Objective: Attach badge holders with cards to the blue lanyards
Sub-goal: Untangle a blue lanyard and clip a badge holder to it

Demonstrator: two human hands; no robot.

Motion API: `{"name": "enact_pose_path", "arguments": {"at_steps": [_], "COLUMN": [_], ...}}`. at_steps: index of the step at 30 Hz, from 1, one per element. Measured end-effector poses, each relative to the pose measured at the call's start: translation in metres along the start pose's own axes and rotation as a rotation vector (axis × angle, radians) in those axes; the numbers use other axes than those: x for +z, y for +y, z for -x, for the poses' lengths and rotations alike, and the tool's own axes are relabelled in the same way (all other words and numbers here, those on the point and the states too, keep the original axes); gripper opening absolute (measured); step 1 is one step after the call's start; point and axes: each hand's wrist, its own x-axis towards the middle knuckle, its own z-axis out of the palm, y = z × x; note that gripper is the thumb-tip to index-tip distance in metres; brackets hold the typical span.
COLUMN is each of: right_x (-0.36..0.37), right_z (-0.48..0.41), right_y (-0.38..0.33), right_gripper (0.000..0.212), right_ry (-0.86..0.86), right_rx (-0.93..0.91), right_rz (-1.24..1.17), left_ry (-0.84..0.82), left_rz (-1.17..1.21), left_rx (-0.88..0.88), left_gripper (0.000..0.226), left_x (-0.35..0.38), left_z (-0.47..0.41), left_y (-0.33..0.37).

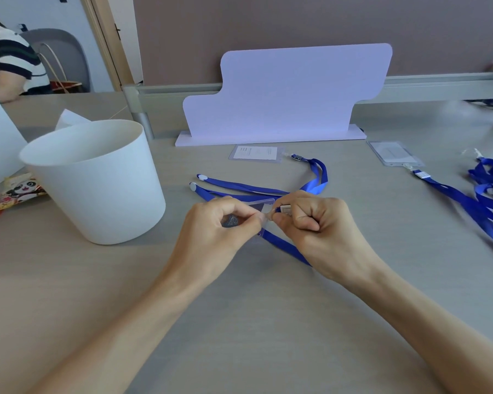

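A: Grip check?

B: Left hand [219, 223] pinches the holder [261, 204] near its top edge, fingers curled. Right hand [316, 220] is fisted, thumb and forefinger pinching the clip [285, 209]. The two meet just above the worktop [239, 322]; the lanyard [285, 247] trails under the right wrist.

A: Risks?

B: The slot is hidden behind fingertips. The clip may miss it or snap shut early, and a skewed pull could tear the plastic.
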Motion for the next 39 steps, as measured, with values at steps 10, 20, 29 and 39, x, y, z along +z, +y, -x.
{"name": "enact_pose_path", "arguments": {"at_steps": [10, 20, 29, 39], "right_x": [-0.005, -0.007, -0.009, -0.034], "right_z": [0.0, 0.003, 0.002, -0.013], "right_y": [-0.005, -0.012, -0.002, -0.016], "right_gripper": [0.055, 0.051, 0.011, 0.021], "right_ry": [-0.008, -0.114, 0.06, 0.075], "right_rx": [0.076, 0.087, 0.211, 0.545], "right_rz": [-0.056, -0.02, 0.283, -0.303], "left_ry": [-0.02, -0.276, -0.077, -0.064], "left_rz": [-0.07, -0.333, -0.435, -0.684], "left_rx": [0.058, 0.058, 0.154, 0.241], "left_gripper": [0.013, 0.055, 0.027, 0.044], "left_x": [-0.008, -0.013, -0.017, -0.01], "left_z": [-0.005, -0.008, -0.014, -0.015], "left_y": [-0.005, -0.018, -0.03, -0.045]}}
